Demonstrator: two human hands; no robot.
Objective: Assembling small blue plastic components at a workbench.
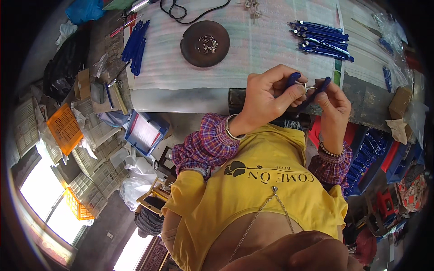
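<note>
while both hands meet over the near table edge, this is what the head view shows:
pen part: dark blue pen barrel (293, 80) pinched in left hand (266, 97); second blue pen barrel (318, 90) in right hand (334, 106); thin pale refill (310, 87) bridges the two, ends hidden by fingers.
left hand pose: fingers curled narrow on the barrel, thumb on top, metal bangle (230, 128) at wrist, plaid cuff behind.
right hand pose: fingertips closed on its barrel, bead bracelet (332, 152) at wrist.
location: just over the table (190, 97) front edge, in front of the yellow shirt.
edges/room: blue pen pile (323, 40) near, up right; round rusty dish (205, 43) with small metal bits up left; second pen bundle (135, 45) well apart at left edge; bare white sheet between.
</note>
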